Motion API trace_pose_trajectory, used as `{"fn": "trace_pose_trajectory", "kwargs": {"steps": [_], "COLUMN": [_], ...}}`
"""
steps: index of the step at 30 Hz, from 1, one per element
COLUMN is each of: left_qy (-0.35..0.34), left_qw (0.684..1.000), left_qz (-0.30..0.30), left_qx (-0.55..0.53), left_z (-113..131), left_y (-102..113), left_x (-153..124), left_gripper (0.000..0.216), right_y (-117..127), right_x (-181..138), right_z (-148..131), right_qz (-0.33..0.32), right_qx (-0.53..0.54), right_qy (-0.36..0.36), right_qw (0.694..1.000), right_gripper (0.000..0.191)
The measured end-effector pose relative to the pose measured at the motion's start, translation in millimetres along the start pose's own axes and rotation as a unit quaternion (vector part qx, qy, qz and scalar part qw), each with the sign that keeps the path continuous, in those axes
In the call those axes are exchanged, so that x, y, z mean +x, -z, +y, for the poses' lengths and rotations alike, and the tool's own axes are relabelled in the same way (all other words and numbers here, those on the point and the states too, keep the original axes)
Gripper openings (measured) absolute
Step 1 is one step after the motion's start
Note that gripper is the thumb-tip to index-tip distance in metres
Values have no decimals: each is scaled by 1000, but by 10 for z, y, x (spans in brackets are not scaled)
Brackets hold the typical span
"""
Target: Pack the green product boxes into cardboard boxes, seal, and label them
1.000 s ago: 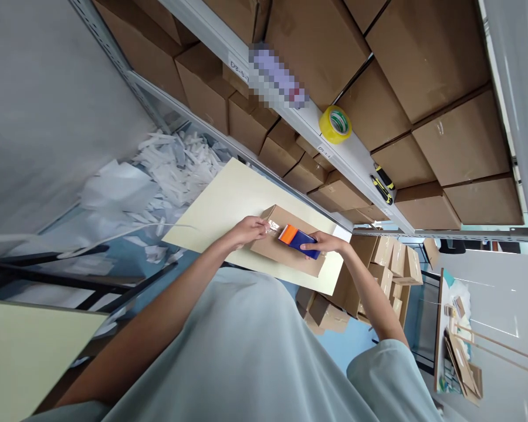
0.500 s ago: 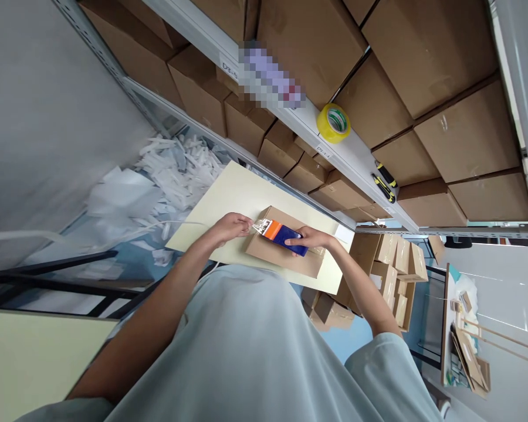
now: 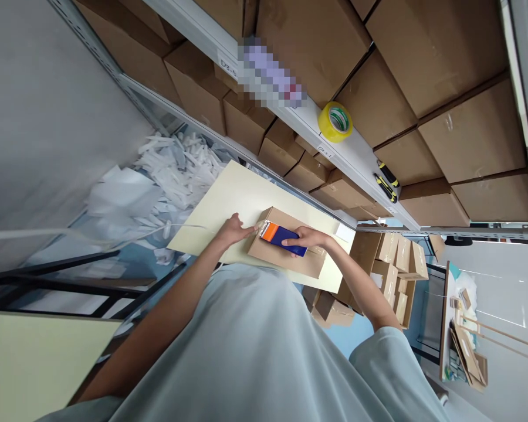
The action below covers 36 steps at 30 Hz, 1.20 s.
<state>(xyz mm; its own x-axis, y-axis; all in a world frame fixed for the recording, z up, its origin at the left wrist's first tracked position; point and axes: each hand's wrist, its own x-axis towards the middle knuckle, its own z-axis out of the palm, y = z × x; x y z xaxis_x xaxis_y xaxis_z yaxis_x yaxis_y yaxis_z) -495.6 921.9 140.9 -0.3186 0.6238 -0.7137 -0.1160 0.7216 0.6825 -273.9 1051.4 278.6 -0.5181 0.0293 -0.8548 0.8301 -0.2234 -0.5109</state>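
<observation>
A small cardboard box (image 3: 286, 258) lies on a pale yellow table (image 3: 229, 205). My right hand (image 3: 310, 237) is closed round a blue and orange tape dispenser (image 3: 282, 236) that rests on top of the box, its orange end toward the box's left edge. My left hand (image 3: 234, 229) presses against the box's left end, fingers pinched at the tape's free end next to the dispenser's mouth.
Metal shelving (image 3: 352, 155) behind the table carries many brown cartons, a yellow tape roll (image 3: 335, 122) and a black-yellow tool (image 3: 386, 181). Shredded white paper (image 3: 167, 176) is heaped at the left. More small boxes (image 3: 391, 264) are stacked at the right, on the floor.
The dispenser has slid left along the box top to its left edge. My left hand moved left and down onto the box's end.
</observation>
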Motion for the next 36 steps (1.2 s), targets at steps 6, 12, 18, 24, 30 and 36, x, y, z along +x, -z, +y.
{"fn": "trace_pose_trajectory", "kwargs": {"steps": [6, 12, 18, 24, 30, 36], "left_qy": [-119, -126, -128, -137, -141, -145], "left_qw": [984, 982, 985, 981, 978, 972], "left_qz": [65, 100, 103, 125, 142, 169], "left_qx": [120, 94, 53, 52, 62, 76], "left_z": [-3, 29, -28, -63, -66, -113], "left_y": [-125, -338, -382, -430, -443, -502], "left_x": [-309, -469, -456, -435, -436, -386], "left_gripper": [25, 27, 30, 33, 40, 39], "right_y": [9, -14, -29, 64, 281, 459], "right_x": [27, 55, 61, -197, -1051, -1878], "right_z": [18, 53, -7, 154, 720, 1291], "right_qz": [-6, 3, -15, -15, -11, 16], "right_qx": [-11, 11, 2, 0, -5, 8], "right_qy": [-7, -5, -24, -25, -48, -66], "right_qw": [1000, 1000, 1000, 1000, 999, 998], "right_gripper": [60, 55, 57, 62, 72, 77]}}
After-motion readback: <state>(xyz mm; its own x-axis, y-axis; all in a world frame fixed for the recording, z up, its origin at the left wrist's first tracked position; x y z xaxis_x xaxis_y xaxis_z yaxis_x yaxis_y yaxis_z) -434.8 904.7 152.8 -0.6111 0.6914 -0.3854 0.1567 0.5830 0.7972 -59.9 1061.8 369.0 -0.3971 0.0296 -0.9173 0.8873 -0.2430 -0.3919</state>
